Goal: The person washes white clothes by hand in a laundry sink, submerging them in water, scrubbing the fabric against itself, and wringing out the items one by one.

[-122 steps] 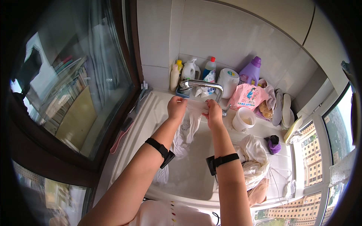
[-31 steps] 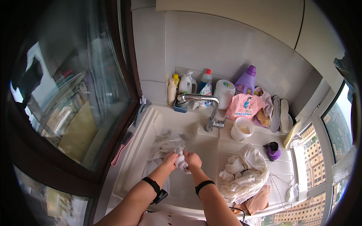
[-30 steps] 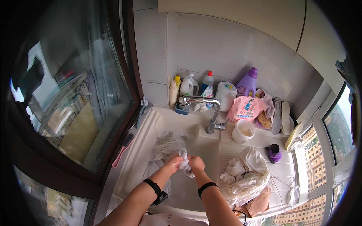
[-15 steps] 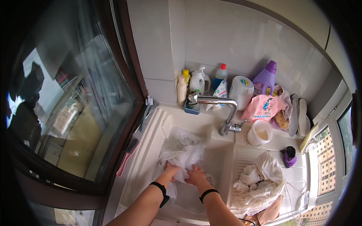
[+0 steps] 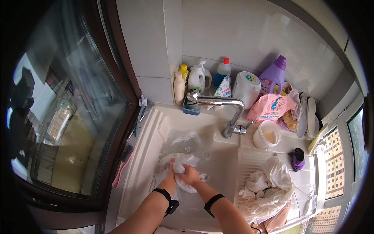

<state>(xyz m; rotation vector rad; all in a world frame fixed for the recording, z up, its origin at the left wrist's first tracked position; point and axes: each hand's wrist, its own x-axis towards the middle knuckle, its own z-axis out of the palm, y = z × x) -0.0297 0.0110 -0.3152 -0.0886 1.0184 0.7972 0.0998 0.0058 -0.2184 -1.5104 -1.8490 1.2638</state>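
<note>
White cloth (image 5: 184,159) | left hand (image 5: 170,171) and right hand (image 5: 190,175) both clasp it | room rightward to sink (image 5: 228,175) wall | tap (image 5: 238,116) beyond

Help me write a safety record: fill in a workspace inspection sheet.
Surface: rectangular white basin holding water; ribbed white drainboard at its right.
Things in hand: soft white fabric cloth, bunched in the basin.
Clutter: purple plastic bottle, pink plastic pack, heap of pale fabric.
Hands: left hand and right hand hold the bunched cloth between them.
Cables: thin black cord at the lower edge.
Surroundings: brown-framed glass pane, left.
</note>
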